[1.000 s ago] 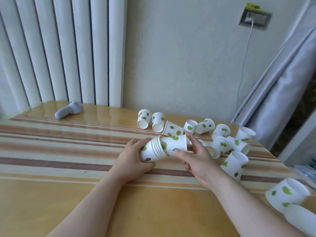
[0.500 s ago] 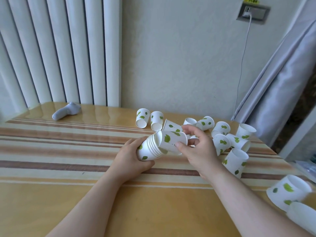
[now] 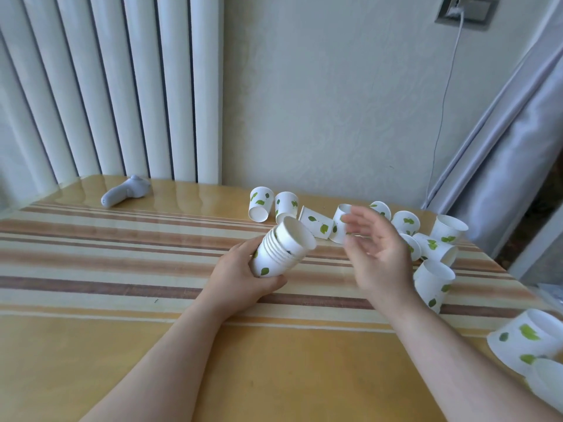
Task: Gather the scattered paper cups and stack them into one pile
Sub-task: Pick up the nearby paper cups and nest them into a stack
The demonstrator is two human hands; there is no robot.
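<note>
My left hand (image 3: pixel 240 277) grips a stack of nested white paper cups (image 3: pixel 281 251) with green leaf prints, tilted with the open rims pointing up and right. To the right of the stack my right hand (image 3: pixel 377 248) hovers with fingers spread and nothing in it, slightly blurred. Several loose cups lie scattered behind and right of it: two cups (image 3: pixel 259 204) near the back, one on its side (image 3: pixel 316 223), one upside down (image 3: pixel 432 281) at the right, and a large near cup (image 3: pixel 527 339) at the right edge.
The cups lie on a glossy striped table (image 3: pixel 122 269). A grey handheld device (image 3: pixel 126 194) rests at the back left. A white radiator (image 3: pixel 106 86) and wall stand behind; a grey curtain (image 3: pixel 502 147) and a hanging cable (image 3: pixel 441 117) are at the right.
The cup my right hand was pushing into the stack is now seated in it. My right hand has let go and drawn away to the right, fingers spread.
</note>
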